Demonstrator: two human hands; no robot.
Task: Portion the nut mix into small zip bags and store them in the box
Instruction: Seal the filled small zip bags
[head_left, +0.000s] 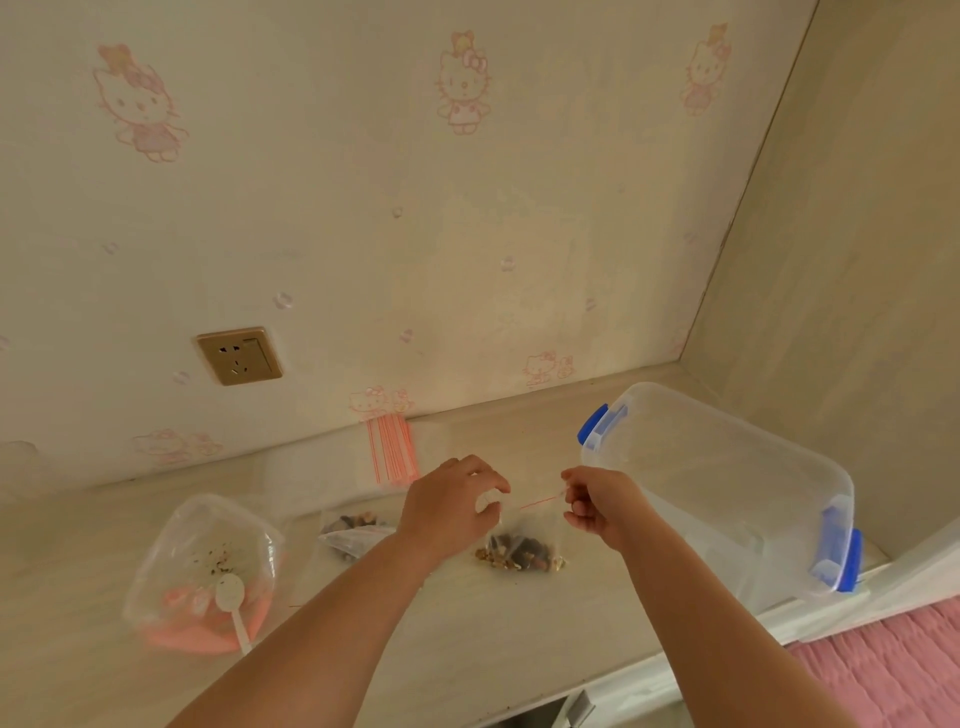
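Step in hand, judged: sealing a filled zip bag (522, 545).

- Left hand (452, 506) and right hand (592, 501): fingers pinch the bag's red-lined top at either end, over the worktop (467, 649).
- Bag: thin clear film, lumpy nuts at the bottom.
- Second filled bag (353, 532): just left.
- Box (727, 493): clear rigid plastic, blue clasps, just right.

Next, likely: press the strip shut, then place it in the box.
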